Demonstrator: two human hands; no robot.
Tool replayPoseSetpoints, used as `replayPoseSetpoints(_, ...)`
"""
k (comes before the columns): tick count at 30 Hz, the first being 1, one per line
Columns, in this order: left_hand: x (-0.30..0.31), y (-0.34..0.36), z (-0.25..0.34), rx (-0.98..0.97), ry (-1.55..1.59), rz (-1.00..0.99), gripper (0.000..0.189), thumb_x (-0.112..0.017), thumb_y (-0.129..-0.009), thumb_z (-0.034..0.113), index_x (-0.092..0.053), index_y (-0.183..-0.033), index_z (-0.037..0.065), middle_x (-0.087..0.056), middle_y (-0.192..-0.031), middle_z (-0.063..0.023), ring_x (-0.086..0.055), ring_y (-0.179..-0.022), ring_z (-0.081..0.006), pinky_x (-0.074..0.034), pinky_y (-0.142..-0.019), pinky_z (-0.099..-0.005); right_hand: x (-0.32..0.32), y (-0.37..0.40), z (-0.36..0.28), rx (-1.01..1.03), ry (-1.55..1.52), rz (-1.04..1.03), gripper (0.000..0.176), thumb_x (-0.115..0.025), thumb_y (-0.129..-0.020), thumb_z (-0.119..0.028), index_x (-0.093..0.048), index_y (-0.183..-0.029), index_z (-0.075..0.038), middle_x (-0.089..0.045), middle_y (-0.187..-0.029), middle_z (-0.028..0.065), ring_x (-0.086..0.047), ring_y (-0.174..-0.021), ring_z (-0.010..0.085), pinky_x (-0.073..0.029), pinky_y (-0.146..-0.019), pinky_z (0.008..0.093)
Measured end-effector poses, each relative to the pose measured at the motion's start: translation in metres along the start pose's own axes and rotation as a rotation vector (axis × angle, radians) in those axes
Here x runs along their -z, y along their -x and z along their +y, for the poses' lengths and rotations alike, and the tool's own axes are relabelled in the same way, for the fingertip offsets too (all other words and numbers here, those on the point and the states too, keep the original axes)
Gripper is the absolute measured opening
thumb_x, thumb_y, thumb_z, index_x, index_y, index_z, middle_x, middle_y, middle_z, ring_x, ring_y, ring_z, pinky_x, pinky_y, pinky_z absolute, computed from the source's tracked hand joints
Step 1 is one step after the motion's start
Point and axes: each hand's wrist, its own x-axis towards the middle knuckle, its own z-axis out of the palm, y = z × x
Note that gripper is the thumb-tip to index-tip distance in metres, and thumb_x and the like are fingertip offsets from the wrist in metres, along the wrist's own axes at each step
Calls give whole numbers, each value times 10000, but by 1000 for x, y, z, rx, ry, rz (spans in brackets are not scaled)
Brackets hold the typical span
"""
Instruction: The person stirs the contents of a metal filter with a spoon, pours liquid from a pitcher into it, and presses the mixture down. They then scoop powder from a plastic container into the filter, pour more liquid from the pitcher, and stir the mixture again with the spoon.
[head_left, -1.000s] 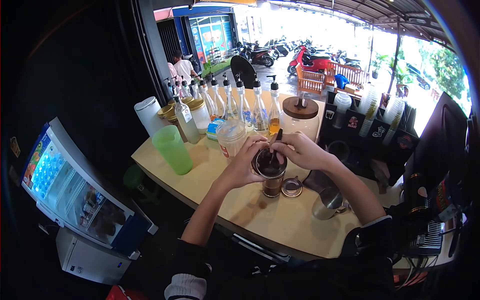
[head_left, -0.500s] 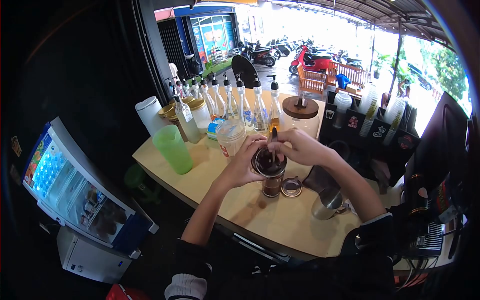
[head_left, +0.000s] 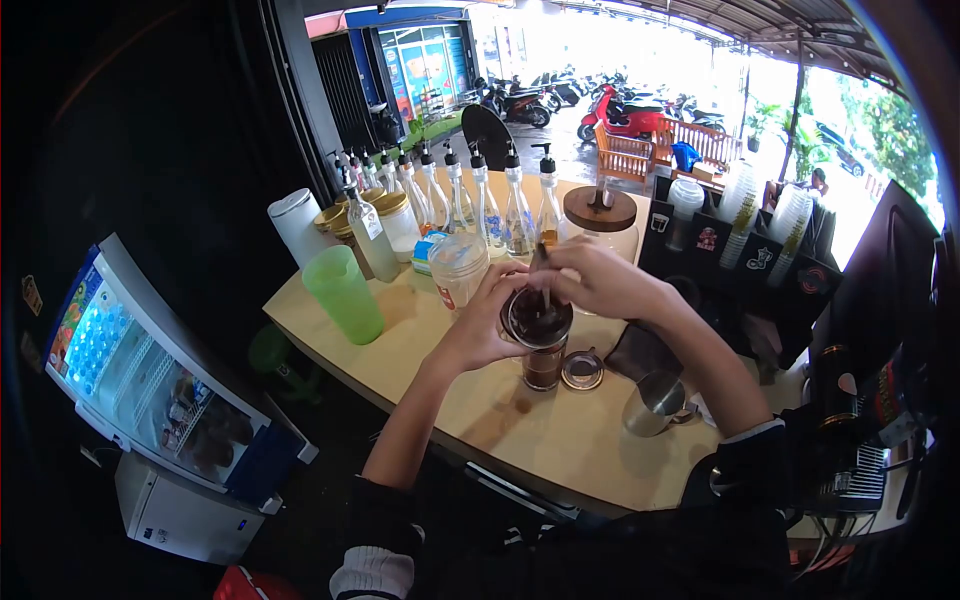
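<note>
Lifted slightly since half a second ago, the right hand (head_left: 597,281) now stands its stirrer (head_left: 543,283) more upright in the dark filter cup (head_left: 537,320), which sits on a glass (head_left: 543,370) on the counter (head_left: 560,445). Dark liquid partly fills the glass, so the stirring looks unfinished. The right grip is pinched on the stirrer, and the left hand (head_left: 483,328) has its grip clamped round the filter cup.

On the counter (head_left: 560,440), a dripper (head_left: 538,320) sits on a glass (head_left: 543,372), with a lid (head_left: 582,370) just right of it and a jug (head_left: 655,403) further right. A tumbler (head_left: 343,295) stands left, and pump bottles (head_left: 488,205) line the far edge behind.
</note>
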Motion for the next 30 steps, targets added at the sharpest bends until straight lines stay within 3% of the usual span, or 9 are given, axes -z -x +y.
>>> replayPoseSetpoints(1,0,1,0,-7,21,9,828,-871,-554,132,-459,-1269,64,-397,-1281,-108,-446,-1245,-295,-393,-1044,-382,1,-1,2,46,18,106,210,-545,-937,-141,-642,-918,44,-620,-698,150,-629,-631,234,-484,-635,366)
replayPoseSetpoints(5,0,0,-1,-13,45,7,838,-880,-552,128,-458,-1274,78,-401,-1283,-98,-448,-1250,-288,-398,-1054,-382,-5,1,-7,-80,-116,-68,211,-534,-947,-131,-643,-900,44,-611,-650,123,-627,-602,225,-480,-600,351)
replayPoseSetpoints(8,-3,1,-4,-26,83,30,840,-890,-543,121,-464,-1266,90,-407,-1286,-97,-449,-1250,-290,-403,-1055,-384,-4,3,-6,-123,-197,89,223,-529,-952,-135,-643,-877,41,-612,-636,108,-628,-610,210,-479,-605,338)
replayPoseSetpoints(14,-2,1,-6,-121,29,66,798,-886,-553,117,-477,-1236,75,-408,-1306,-116,-464,-1240,-306,-428,-1044,-382,-6,11,-6,-171,-177,43,233,-498,-973,-141,-612,-873,36,-627,-649,82,-623,-638,167,-484,-645,313)
replayPoseSetpoints(16,-3,3,-7,-103,33,75,815,-893,-542,117,-477,-1243,90,-412,-1303,-109,-450,-1250,-297,-418,-1049,-385,-7,12,-5,-205,-245,232,242,-480,-984,-137,-609,-889,44,-639,-663,75,-632,-665,149,-495,-664,304)
replayPoseSetpoints(20,-6,3,-8,-86,59,110,842,-906,-522,126,-479,-1248,104,-419,-1309,-109,-430,-1264,-293,-403,-1047,-398,-15,18,-3,-196,-281,174,248,-467,-991,-136,-608,-909,51,-655,-694,72,-638,-686,139,-502,-681,293)
replayPoseSetpoints(24,-6,4,-9,-88,46,121,834,-891,-525,111,-471,-1245,74,-409,-1294,-128,-430,-1265,-312,-408,-1063,-397,-15,20,-3,-288,-330,271,250,-499,-962,-143,-640,-879,47,-669,-676,94,-667,-679,202,-502,-676,325)
replayPoseSetpoints(26,-8,3,-13,-96,37,149,839,-915,-514,171,-487,-1231,88,-427,-1311,-123,-431,-1263,-302,-399,-1042,-404,-19,22,0,-212,-284,206,251,-465,-1002,-158,-597,-943,47,-652,-701,73,-636,-682,130,-506,-676,287)
replayPoseSetpoints(30,-10,4,-7,-106,44,153,818,-885,-529,115,-474,-1235,73,-412,-1286,-127,-459,-1237,-302,-439,-1039,-379,-16,22,-3,-313,-324,202,254,-453,-1010,-161,-590,-929,36,-646,-713,63,-632,-707,125,-500,-691,287)
